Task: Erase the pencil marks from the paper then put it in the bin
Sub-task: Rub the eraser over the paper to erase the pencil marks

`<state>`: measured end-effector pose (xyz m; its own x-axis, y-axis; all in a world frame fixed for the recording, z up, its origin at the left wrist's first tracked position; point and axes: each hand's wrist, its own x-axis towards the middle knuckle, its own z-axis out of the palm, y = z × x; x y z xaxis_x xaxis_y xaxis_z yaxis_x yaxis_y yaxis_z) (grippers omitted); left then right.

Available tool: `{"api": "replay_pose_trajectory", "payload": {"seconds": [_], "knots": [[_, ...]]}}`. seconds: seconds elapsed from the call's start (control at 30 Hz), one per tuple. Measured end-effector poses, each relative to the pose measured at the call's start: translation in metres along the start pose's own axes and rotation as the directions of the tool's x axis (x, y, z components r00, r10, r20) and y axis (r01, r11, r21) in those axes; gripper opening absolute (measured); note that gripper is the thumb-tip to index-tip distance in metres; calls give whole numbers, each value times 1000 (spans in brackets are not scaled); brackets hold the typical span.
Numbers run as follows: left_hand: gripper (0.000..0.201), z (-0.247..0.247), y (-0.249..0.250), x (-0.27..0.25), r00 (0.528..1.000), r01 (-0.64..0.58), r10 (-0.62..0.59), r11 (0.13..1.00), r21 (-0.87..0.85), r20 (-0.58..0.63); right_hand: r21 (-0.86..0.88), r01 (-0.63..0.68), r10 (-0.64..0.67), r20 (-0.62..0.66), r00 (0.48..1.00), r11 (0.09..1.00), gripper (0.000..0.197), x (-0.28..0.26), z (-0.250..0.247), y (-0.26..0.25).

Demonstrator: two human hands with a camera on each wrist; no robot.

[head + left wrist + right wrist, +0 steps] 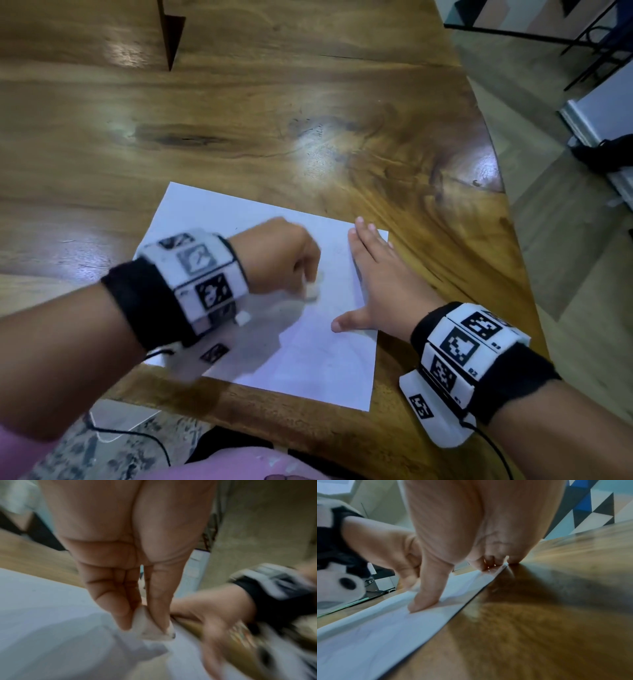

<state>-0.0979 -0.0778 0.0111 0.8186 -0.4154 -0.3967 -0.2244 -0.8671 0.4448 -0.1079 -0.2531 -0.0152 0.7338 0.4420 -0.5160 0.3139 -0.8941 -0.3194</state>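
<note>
L hand [281, 255] fingers [120, 601] pinch eraser [150, 626] on paper [308, 342], R hand [380, 274] flat.

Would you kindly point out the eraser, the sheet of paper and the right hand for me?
eraser [150, 627]: left wrist view, its white face between the pinching fingers.
paper [318, 363]: head view, bare near part.
right hand [383, 287]: head view, its back.

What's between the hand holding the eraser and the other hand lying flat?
Only a bare strip of paper, in the head view. The left hand pinches the eraser; the right hand presses the sheet's edge.
</note>
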Motion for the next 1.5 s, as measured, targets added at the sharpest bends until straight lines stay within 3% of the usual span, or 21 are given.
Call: {"api": "replay_pose_trajectory", "payload": {"seconds": [0.1, 0.23, 0.3, 0.43, 0.47, 0.6, 0.63, 0.67, 0.8, 0.83, 0.97, 1.03, 1.2, 1.37, 1.43, 1.5], "knots": [[17, -17, 1, 31, 981, 65, -82, 993, -104, -175, -20, -3, 3, 14, 1000, 1000, 132, -1, -2, 0], [14, -16, 3, 49, 970, 31, -48, 997, -73, -238, -23, -7, 8, 20, 1000, 1000, 131, -1, -3, -1], [10, -11, 1, 43, 976, 5, -24, 996, -88, -217, -20, -8, 8, 20, 1000, 1000, 131, -1, -2, -1], [11, -4, -4, 30, 998, -29, 32, 997, -65, 50, -9, -15, 15, 23, 1000, 1000, 132, -1, -3, -1], [12, -6, -4, 31, 999, -30, 32, 998, -49, 35, -7, -16, 16, 21, 1000, 1000, 132, -1, -3, -2], [10, -13, 1, 47, 971, -5, -8, 999, -53, -240, -15, -12, 12, 15, 1000, 1000, 131, -2, -2, -2], [10, -13, 2, 47, 968, 0, -14, 999, -54, -252, -13, -12, 12, 19, 1000, 1000, 131, -2, -3, -2], [9, -12, 1, 44, 974, -3, -10, 998, -59, -225, -11, -12, 12, 23, 1000, 1000, 131, -2, -3, -2], [13, -6, -3, 29, 998, -12, 15, 999, -41, 64, -5, -10, 10, 26, 1000, 1000, 131, -2, -3, -2], [13, -6, -3, 30, 998, -11, 12, 999, -31, 55, -8, -10, 10, 27, 1000, 1000, 131, -2, -3, -2], [11, -6, 0, 35, 984, 4, -10, 999, -37, -175, -32, -8, 9, 30, 1000, 999, 131, -2, -2, -1], [6, 5, -3, 22, 986, -35, 24, 997, -68, -165, -29, -7, 8, 30, 1000, 1000, 131, -2, -2, -2], [6, 28, -8, -19, 994, -103, 105, 991, -85, 29, -34, -11, 13, 32, 999, 999, 131, -2, -3, -2], [14, 9, -9, 15, 970, -17, -12, 993, -115, -244, -58, -15, 18, 43, 999, 998, 136, -4, -2, -3], [14, 15, -10, 9, 972, -50, 23, 993, -109, -232, -62, -16, 19, 42, 999, 998, 137, -4, -3, -4], [15, 26, -11, -11, 984, -140, 128, 986, -91, -122, -62, -18, 21, 40, 999, 998, 136, -4, -3, -4]]}}
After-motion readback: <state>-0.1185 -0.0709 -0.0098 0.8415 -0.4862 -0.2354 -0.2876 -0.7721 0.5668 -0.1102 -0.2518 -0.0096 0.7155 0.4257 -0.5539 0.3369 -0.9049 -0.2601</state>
